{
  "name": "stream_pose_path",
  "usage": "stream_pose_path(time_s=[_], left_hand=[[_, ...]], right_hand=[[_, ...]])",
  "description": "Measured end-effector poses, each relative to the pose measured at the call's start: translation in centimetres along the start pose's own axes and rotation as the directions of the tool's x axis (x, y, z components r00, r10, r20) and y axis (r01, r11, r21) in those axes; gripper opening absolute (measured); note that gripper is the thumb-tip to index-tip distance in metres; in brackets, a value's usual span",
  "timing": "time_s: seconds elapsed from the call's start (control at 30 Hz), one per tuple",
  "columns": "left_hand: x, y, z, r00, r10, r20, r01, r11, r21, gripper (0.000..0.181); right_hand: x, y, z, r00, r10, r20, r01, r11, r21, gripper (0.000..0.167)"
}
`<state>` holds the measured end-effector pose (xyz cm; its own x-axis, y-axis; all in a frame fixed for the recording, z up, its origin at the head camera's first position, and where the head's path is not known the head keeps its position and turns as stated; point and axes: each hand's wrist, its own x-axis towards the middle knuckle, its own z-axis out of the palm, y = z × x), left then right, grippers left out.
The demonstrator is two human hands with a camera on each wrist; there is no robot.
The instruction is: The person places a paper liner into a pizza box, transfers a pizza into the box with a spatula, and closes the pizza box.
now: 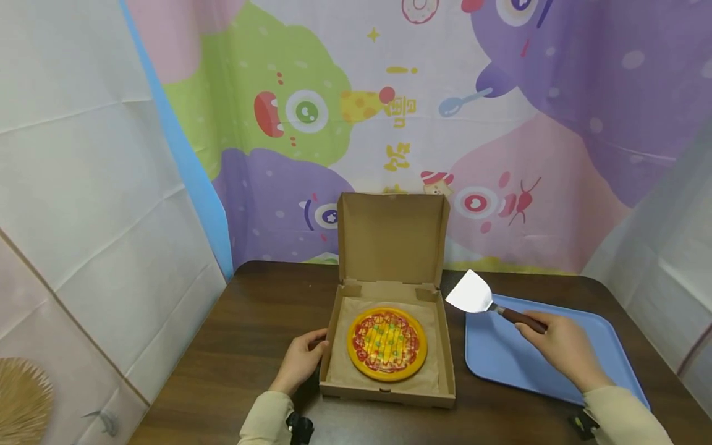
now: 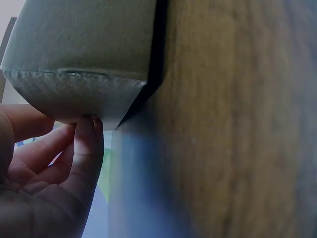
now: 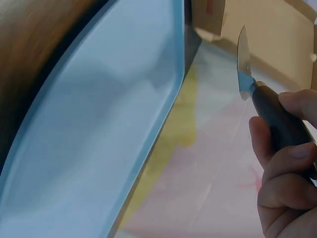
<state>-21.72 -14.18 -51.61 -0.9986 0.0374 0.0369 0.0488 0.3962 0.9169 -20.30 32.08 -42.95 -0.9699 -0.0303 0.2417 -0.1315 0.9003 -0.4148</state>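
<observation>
An open cardboard pizza box [image 1: 387, 398] stands on the table, its lid [image 1: 392, 238] raised at the back. Inside, on brown paper, lies a round toy-like pizza [image 1: 387, 343] with red, yellow and green topping. My left hand [image 1: 300, 361] holds the box's left side wall [image 2: 79, 96] with thumb and fingertips; part of the fingers is hidden there. My right hand [image 1: 564, 346] grips the dark handle [image 3: 277, 116] of a pizza server [image 1: 471, 293]. Its broad metal blade is lifted near the box's right back corner, above the table and apart from the pizza.
A blue tray [image 1: 503, 355] lies on the dark wooden table [image 1: 250, 334] to the right of the box, under my right hand. A cartoon-printed curtain [image 1: 267, 204] hangs close behind the table. Pale cloth walls stand on both sides.
</observation>
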Motion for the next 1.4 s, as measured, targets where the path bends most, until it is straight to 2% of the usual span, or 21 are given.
stream_pose_path(time_s=[0.23,0.4,0.57,0.63,0.8,0.87,1.03,1.23,1.4], left_hand=[[0.0,-0.2,0.0,1.000,0.001,-0.002,-0.001,1.000,0.012,0.033],[0.1,-0.3,-0.1,1.000,0.004,0.007,-0.004,1.000,0.011,0.033],[0.1,-0.4,-0.2,1.000,0.000,0.019,-0.001,1.000,0.014,0.033],[0.1,-0.4,-0.2,1.000,0.005,0.025,-0.006,1.000,0.020,0.034],[0.1,-0.3,-0.1,0.999,0.009,0.035,-0.011,1.000,0.029,0.034],[0.1,-0.2,-0.2,0.999,0.006,0.039,-0.007,1.000,0.027,0.034],[0.0,-0.1,-0.3,0.999,-0.003,0.044,0.002,1.000,0.023,0.035],[0.0,-0.1,-0.3,0.999,-0.009,0.044,0.008,1.000,0.028,0.035],[-0.1,-0.1,-0.3,0.999,-0.010,0.051,0.009,1.000,0.029,0.036]], right_hand=[[-1.4,3.5,-1.2,0.997,0.009,-0.073,-0.010,1.000,-0.021,0.033],[-2.4,6.0,-2.2,0.994,0.094,-0.056,-0.098,0.992,-0.084,0.040],[-3.5,8.3,-2.7,0.984,0.173,-0.039,-0.176,0.979,-0.101,0.043],[-4.0,9.2,-2.9,0.977,0.210,-0.020,-0.211,0.972,-0.106,0.046],[-5.2,11.2,-3.1,0.940,0.338,0.036,-0.333,0.937,-0.107,0.050],[-5.7,11.9,-3.1,0.930,0.364,0.047,-0.358,0.928,-0.108,0.049],[-6.7,13.4,-3.0,0.937,0.348,0.041,-0.340,0.932,-0.124,0.043],[-7.1,14.2,-2.7,0.915,0.396,0.073,-0.387,0.915,-0.114,0.045],[-7.3,14.5,-2.7,0.918,0.387,0.085,-0.377,0.919,-0.116,0.044]])
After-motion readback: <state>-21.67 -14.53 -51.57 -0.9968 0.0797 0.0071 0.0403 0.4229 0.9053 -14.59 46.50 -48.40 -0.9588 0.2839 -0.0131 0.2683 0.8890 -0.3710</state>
